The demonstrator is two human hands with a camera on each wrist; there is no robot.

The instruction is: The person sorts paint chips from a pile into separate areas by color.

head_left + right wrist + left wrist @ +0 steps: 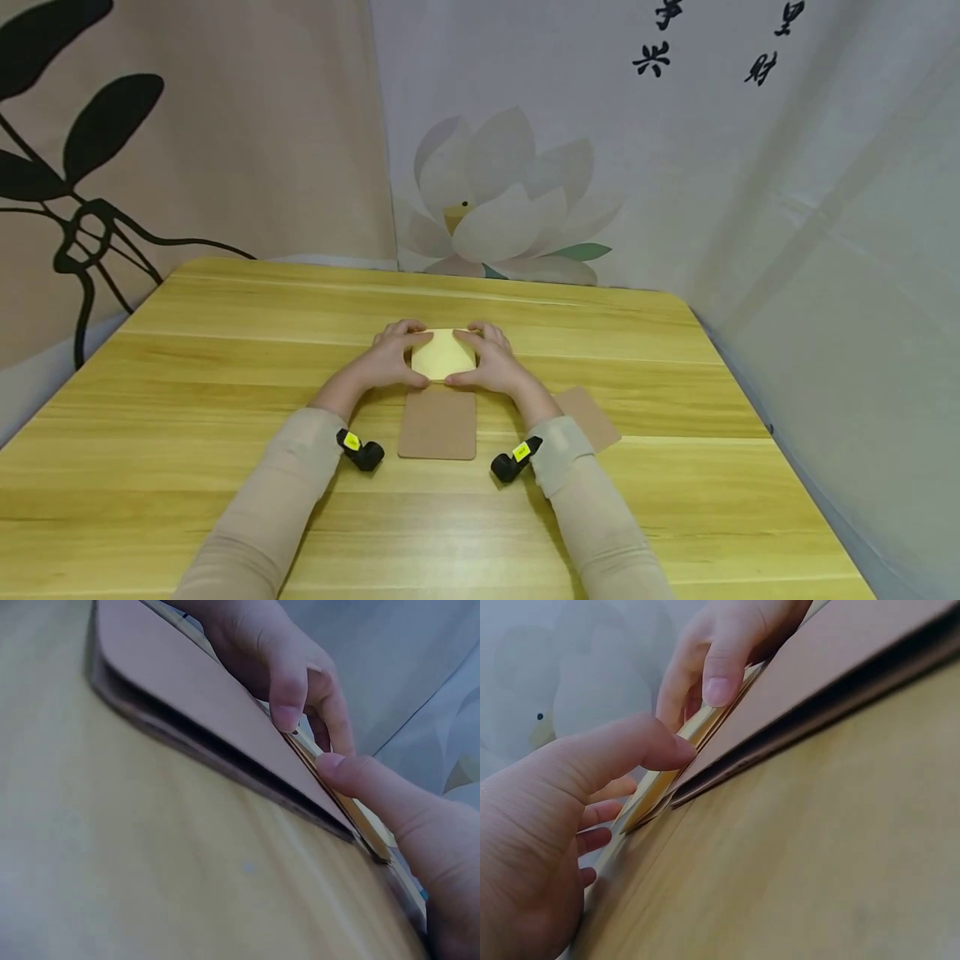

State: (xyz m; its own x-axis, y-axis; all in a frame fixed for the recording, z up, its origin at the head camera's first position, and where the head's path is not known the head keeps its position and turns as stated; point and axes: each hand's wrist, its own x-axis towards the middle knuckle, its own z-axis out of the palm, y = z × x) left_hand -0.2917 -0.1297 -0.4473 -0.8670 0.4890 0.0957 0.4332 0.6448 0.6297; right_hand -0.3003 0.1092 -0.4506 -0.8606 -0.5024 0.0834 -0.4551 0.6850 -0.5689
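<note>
Both hands hold a thin yellow stack of sheets (444, 354) by its left and right sides. My left hand (390, 357) grips the left side, thumb at the near corner and fingers toward the far one. On the opposite side my right hand (491, 358) mirrors it, and the two thumbs come close together along the near edge. Several thin layers show at the edge of the yellow stack (651, 787) in the left wrist view. Just nearer to me lies a brown square cover (437, 425), with a dark gap under its raised edge in both wrist views.
A second brown piece (587, 417) lies at an angle on the right, partly hidden by the right forearm. The wooden table (225, 358) reaches back to a curtain (517, 200) printed with a lotus. Small black cameras (367, 454) sit on both wrists.
</note>
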